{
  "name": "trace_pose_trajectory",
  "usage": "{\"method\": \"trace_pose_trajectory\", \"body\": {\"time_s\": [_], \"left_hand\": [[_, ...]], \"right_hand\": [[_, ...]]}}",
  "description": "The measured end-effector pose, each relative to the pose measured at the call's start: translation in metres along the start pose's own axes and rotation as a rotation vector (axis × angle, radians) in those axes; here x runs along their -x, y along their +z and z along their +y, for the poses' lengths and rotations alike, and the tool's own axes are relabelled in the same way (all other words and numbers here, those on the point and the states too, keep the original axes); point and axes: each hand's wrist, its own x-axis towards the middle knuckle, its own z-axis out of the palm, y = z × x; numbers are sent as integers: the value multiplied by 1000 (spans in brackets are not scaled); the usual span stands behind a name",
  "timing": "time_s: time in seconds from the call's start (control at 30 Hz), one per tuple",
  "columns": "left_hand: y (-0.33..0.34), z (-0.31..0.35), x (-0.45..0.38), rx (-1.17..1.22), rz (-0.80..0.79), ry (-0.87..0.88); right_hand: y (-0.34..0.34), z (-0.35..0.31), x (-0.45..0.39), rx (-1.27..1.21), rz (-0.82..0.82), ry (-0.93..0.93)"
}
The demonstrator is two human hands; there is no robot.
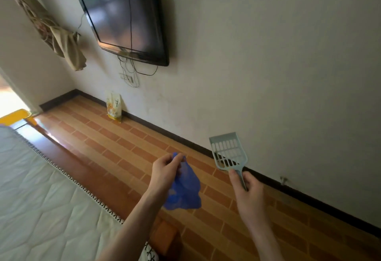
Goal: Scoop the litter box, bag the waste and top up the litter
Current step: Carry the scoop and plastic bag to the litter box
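Note:
My left hand (165, 171) pinches the top of a blue plastic bag (185, 188), which hangs down in front of my forearm above the floor. My right hand (246, 186) grips the handle of a pale grey-green slotted litter scoop (227, 151), held upright with a few small bits in its lower corner. A white and yellow bag of litter (113, 106) leans against the wall on the floor further back. No litter box is in view.
A brick-patterned tile floor (115, 147) runs between the wall and a bed with a quilted white mattress (41, 188) on the left. A black television (123, 17) hangs on the wall with cables below. A doorway and yellow object (14, 116) lie far left.

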Motion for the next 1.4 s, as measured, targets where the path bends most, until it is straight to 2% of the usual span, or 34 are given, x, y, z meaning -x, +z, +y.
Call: {"method": "trace_pose_trajectory", "body": {"time_s": [0.1,0.3,0.6,1.0,1.4], "left_hand": [[17,10,-33,48,70,-48],[30,33,-88,98,197,-34],[7,57,-173,101,342,-54],[-91,82,-321,169,528,-4],[-215,107,-436,155,743,49]], "right_hand": [[-3,1,-54,-10,-72,-1],[11,-16,-139,13,-216,-88],[90,-42,-246,75,-377,-200],[259,-90,-383,57,-589,-226],[430,-127,-468,69,-757,-226]]}}
